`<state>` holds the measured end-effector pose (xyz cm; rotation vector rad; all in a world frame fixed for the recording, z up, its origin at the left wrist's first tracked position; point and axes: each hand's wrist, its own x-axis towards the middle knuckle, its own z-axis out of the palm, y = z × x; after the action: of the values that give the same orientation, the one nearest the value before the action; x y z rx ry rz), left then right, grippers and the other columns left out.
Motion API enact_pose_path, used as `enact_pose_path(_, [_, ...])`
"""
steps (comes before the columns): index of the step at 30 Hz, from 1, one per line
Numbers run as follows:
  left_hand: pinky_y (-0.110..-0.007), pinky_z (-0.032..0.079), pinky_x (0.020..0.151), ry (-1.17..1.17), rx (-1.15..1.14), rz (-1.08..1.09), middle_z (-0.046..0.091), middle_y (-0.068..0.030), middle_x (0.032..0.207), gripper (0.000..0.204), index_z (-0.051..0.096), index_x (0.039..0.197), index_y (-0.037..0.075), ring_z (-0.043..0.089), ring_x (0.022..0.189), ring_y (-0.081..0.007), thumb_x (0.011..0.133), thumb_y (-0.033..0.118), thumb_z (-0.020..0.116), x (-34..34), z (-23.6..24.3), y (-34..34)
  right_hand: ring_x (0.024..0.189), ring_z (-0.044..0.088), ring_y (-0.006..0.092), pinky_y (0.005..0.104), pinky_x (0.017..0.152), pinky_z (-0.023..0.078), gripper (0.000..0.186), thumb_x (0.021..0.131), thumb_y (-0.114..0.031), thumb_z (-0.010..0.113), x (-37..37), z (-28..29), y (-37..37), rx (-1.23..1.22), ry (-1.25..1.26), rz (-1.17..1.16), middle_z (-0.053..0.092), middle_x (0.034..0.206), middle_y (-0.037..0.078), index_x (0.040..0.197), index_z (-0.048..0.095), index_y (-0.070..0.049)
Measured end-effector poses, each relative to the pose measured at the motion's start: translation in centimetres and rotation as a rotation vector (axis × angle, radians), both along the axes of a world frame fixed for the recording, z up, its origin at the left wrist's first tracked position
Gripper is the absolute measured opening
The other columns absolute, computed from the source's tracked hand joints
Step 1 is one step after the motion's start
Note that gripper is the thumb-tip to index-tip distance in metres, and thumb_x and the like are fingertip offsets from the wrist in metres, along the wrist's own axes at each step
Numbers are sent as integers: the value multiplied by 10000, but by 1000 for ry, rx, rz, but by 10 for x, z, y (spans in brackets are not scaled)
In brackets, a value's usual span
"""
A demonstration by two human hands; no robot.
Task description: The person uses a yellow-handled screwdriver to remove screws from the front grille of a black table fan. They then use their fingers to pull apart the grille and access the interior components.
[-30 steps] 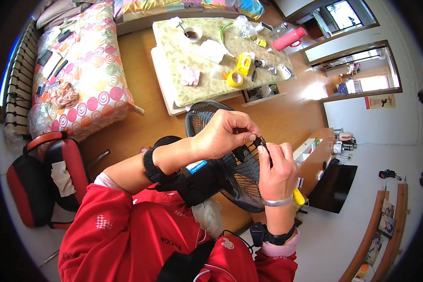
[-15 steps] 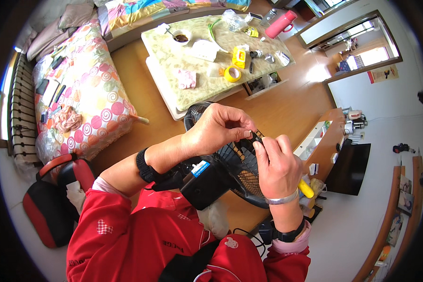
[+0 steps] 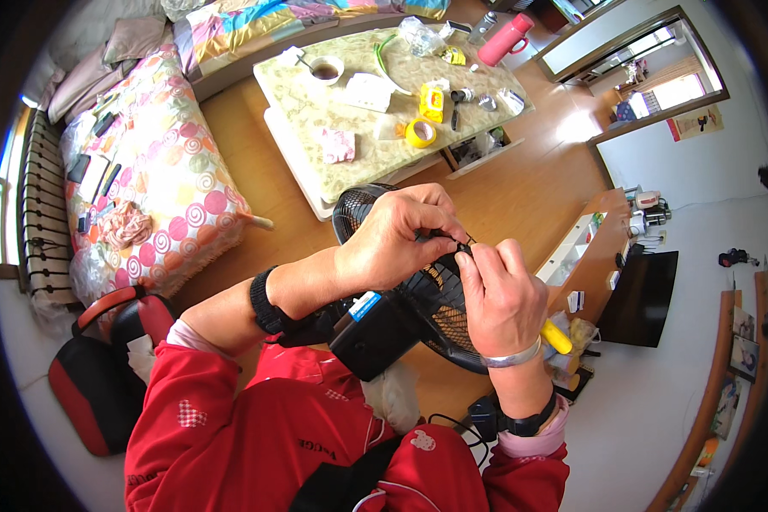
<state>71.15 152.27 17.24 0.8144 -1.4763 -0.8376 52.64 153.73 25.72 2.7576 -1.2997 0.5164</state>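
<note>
A black fan (image 3: 375, 337) with a round wire grille lies tilted in front of my body, its dark motor housing toward me. At the rim of the grille both hands meet, fingertips almost touching. My left hand (image 3: 388, 239) is closed in a pinch on a small black piece (image 3: 462, 248) there, perhaps a clip; its exact kind is hidden by the fingers. My right hand (image 3: 505, 303) pinches at the same spot with thumb and forefinger. Beside my right wrist a yellow handle (image 3: 556, 337) sticks out; whether the hand holds it I cannot tell.
Ahead stands a marble-patterned table (image 3: 303, 119) with a yellow tape roll (image 3: 421, 133), a bowl (image 3: 326, 70) and a pink thermos (image 3: 503, 40). A patterned bed (image 3: 175, 183) is at left, near a red-and-black bag (image 3: 90, 384). A low cabinet (image 3: 593, 243) and a dark screen (image 3: 644, 299) are at right.
The view has shifted slightly. Both hands stay at the grille's rim; the left fingers have moved slightly around the small black piece.
</note>
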Motion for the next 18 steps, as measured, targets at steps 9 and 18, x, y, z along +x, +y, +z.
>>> enact_pose_path(9, [-337, 554, 732, -45, 55, -54, 706, -82, 881, 166, 786, 936, 28, 686, 846, -234, 790, -46, 815, 0, 4, -5, 628, 632, 342, 457, 543, 492, 172, 965, -197, 725, -1, -1, 0, -17, -7, 0, 520, 861, 122, 911, 597, -95])
enact_pose_path(18, [-351, 557, 714, -53, 112, -102, 711, -94, 855, 149, 791, 906, 23, 701, 831, -256, 769, -24, 827, 3, 9, -9, 661, 619, 367, 459, 567, 477, 133, 935, -158, 762, -1, 0, 0, 14, -9, -25, 533, 863, 121, 977, 671, -70])
